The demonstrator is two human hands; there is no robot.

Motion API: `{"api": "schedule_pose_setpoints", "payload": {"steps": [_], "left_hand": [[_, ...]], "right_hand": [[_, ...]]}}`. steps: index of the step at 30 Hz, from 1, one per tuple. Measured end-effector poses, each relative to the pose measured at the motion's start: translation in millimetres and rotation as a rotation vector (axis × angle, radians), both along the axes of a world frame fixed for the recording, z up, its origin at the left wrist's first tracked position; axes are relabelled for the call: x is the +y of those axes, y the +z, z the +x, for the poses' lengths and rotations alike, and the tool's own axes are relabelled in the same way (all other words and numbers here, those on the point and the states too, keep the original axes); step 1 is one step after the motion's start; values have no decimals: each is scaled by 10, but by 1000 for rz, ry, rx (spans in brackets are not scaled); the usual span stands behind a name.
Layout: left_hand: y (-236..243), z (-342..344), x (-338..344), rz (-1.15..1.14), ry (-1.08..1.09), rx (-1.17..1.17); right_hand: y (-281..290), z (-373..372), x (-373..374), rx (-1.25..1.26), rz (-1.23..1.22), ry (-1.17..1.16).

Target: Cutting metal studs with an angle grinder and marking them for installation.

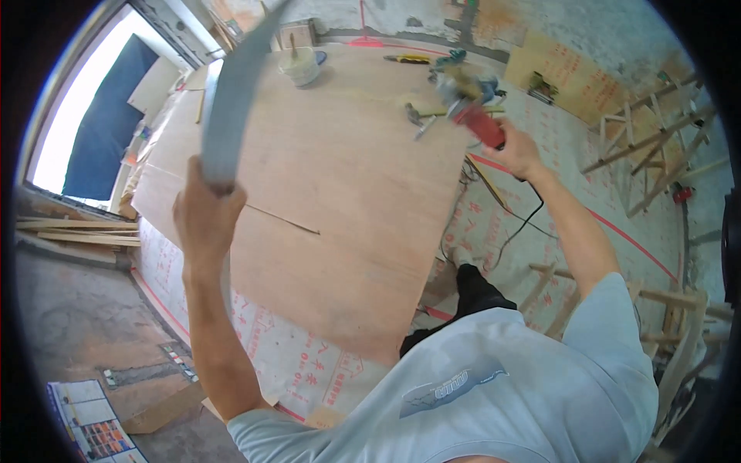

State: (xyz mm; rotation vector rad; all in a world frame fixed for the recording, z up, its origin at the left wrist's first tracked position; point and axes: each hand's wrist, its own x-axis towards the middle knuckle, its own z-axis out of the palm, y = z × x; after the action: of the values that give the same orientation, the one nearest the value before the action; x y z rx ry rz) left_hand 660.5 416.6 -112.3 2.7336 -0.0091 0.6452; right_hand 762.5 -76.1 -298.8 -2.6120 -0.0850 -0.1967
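Observation:
My left hand point(207, 207) is closed around the lower end of a long, flat grey strip point(233, 104), raised upright over the left part of a plywood sheet point(347, 177). Off the sheet's right edge, my right hand point(517, 151) grips a red angle grinder point(480, 126) by its rear end; its head is blurred and points away from me. A black cord point(532, 212) hangs below that hand. Just left of the grinder, a hammer point(417, 117) lies on the sheet.
Toward the back stand a whitish bucket point(299, 71) with a stick in it and a yellow-and-black tool point(407, 59). A thin strip point(282, 221) lies on the sheet. Wooden trestles point(648, 139) stand at the right, with more wooden framing point(679, 332) nearer me. Printed film point(309, 363) covers the floor.

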Motion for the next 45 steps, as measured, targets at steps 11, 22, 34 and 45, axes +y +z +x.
{"api": "schedule_pose_setpoints", "payload": {"steps": [11, 22, 34, 45], "left_hand": [[159, 27, 154, -282, 426, 18], [-191, 102, -894, -573, 856, 29], [-724, 158, -1170, -679, 1070, -144], [-685, -269, -1496, -560, 1212, -216]], "right_hand": [[-1522, 2003, 1888, 239, -116, 443], [-1728, 2496, 1918, 489, -287, 686], [-2814, 7018, -196, 311, -369, 231], [-2822, 7303, 103, 25, -419, 311]]}}
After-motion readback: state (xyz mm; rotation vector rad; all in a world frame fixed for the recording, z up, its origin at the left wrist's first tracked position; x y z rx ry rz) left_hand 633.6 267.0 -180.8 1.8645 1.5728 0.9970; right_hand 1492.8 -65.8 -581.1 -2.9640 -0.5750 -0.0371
